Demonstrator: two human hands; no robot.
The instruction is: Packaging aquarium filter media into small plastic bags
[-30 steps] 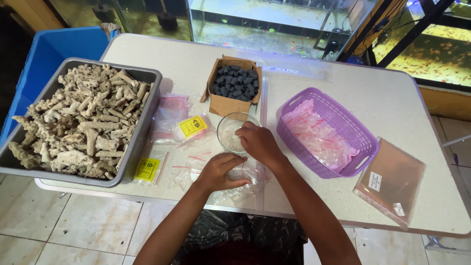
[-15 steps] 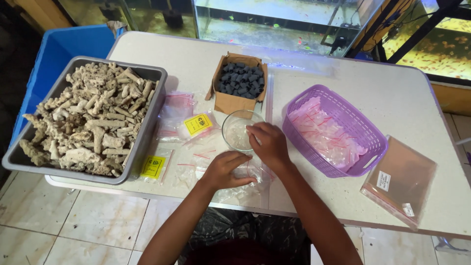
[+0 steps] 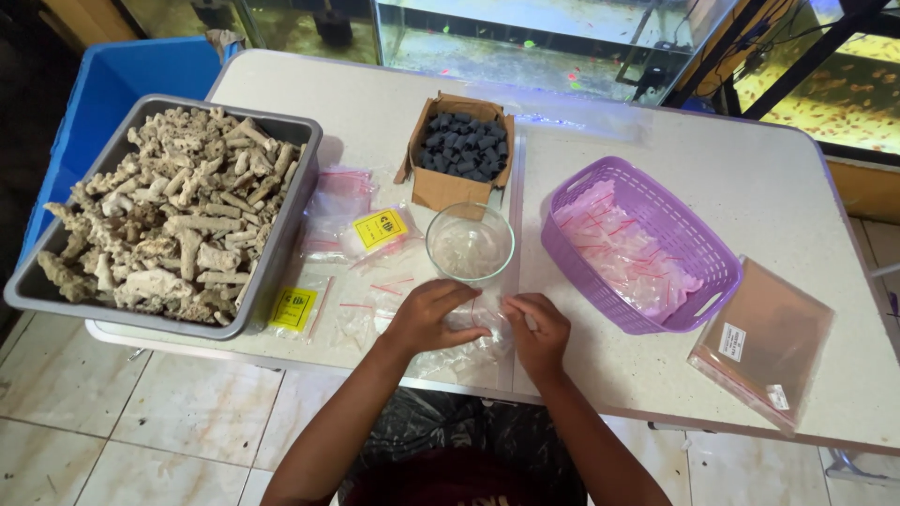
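From the head camera, both hands work at the near edge of the white table (image 3: 731, 187), close together over a small clear plastic bag (image 3: 473, 342) that lies flat on the tabletop just inside that edge. The left hand (image 3: 433, 317) is curled, its fingers pressing down on the bag's left part; the right hand (image 3: 539, 330) pinches the bag's right end between thumb and fingers. Just beyond the hands stands a clear glass bowl (image 3: 470, 243), near them but apart. Behind the bowl, touching or nearly so, sits an open cardboard box (image 3: 441, 187) filled with dark cylindrical pieces (image 3: 464, 147). To the left, loose small bags with yellow labels (image 3: 380, 228) are scattered between the hands and a grey tub (image 3: 281, 262) heaped with pale coral rubble (image 3: 173, 225); the tub overhangs the table's left side. To the right, a purple basket (image 3: 698, 276) of pink-striped bags stands well apart, and a stack of clear sleeves (image 3: 764, 342) lies by the near right edge. Bare tabletop remains far right and at the far side.
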